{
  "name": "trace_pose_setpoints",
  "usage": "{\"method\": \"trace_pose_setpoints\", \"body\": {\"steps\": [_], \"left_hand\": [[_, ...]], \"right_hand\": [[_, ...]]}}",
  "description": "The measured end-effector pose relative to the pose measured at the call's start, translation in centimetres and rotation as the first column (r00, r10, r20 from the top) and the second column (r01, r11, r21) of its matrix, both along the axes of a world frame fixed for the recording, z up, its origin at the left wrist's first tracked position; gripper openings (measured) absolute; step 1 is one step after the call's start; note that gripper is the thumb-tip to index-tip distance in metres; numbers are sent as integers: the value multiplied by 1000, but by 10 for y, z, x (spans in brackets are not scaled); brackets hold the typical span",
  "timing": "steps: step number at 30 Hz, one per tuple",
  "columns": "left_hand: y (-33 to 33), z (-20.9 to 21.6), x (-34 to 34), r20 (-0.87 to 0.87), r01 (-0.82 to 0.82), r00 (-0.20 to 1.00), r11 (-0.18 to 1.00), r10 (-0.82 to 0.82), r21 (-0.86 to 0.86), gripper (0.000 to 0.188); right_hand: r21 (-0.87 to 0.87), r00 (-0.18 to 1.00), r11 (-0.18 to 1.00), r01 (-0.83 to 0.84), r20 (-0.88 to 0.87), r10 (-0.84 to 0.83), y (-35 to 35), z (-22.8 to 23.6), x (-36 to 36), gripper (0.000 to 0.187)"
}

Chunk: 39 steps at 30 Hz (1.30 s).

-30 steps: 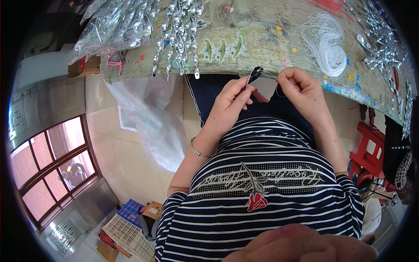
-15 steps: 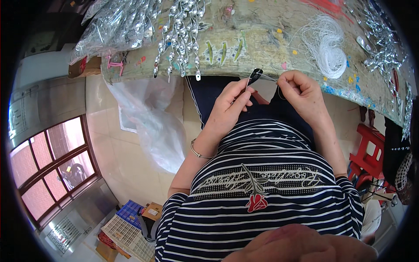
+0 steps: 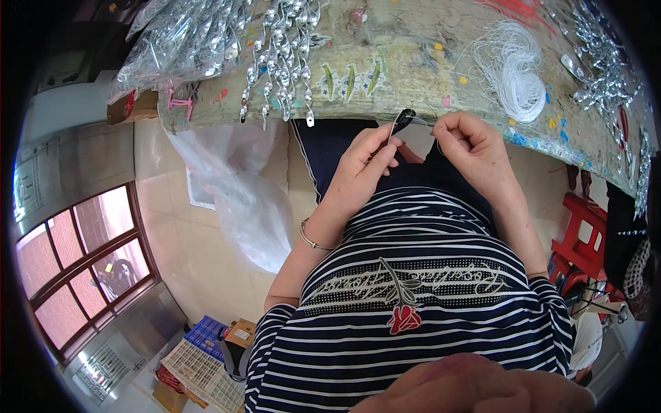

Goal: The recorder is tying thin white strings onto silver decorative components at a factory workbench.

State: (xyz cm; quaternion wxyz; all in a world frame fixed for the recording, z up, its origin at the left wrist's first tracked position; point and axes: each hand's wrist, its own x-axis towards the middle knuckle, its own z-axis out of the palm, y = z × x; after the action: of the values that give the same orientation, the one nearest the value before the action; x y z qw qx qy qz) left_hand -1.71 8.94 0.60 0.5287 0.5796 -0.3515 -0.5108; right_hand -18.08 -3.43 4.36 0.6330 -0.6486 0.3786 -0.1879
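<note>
Just below the near edge of the worktable, my left hand (image 3: pixel 363 164) is closed, pinching a small shiny dark oval piece (image 3: pixel 405 118) that sticks up past the fingertips. A thin white thread (image 3: pixel 392 131) runs along that piece and over my left fingers. Close by on the right, my right hand (image 3: pixel 472 143) has its thumb and index finger pinched together on the thread's other stretch, its remaining fingers curled in. The thread is hard to make out near the right fingertips.
Twisted silver strands (image 3: pixel 282 65) lie on the worktable (image 3: pixel 406 69), reaching its near edge. Clear bags of silver pieces (image 3: pixel 186 51) are at left, a white thread skein (image 3: pixel 515 76) at right. A white plastic bag (image 3: pixel 241 193) hangs below; a red stool (image 3: pixel 580 230) stands right.
The dark oval piece has turned and shows more of its glossy face. My right hand has shifted slightly left, and the thread between the hands looks slacker.
</note>
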Motion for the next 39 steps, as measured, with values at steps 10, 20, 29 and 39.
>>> {"method": "trace_pose_setpoints", "body": {"steps": [10, 20, 29, 39], "left_hand": [[1, 0, 0, -7, 21, 1000, 1000, -21, 14, 35], [1, 1, 1, -4, 30, 1000, 999, -30, 21, 35], [2, 0, -2, -1, 113, 994, 993, -113, -23, 41], [0, 10, -1, 69, 201, 978, 977, -197, -68, 49]], "right_hand": [[-20, 999, 999, -42, -1, 42, 6, 6, 3, 7], [-18, 999, 999, -42, -7, 42, 6, 2, 3, 8], [7, 1000, 1000, -8, -11, 8, 2, -5, 5, 8], [-97, 998, 994, -44, -42, 40, 5, -6, 6, 8]]}}
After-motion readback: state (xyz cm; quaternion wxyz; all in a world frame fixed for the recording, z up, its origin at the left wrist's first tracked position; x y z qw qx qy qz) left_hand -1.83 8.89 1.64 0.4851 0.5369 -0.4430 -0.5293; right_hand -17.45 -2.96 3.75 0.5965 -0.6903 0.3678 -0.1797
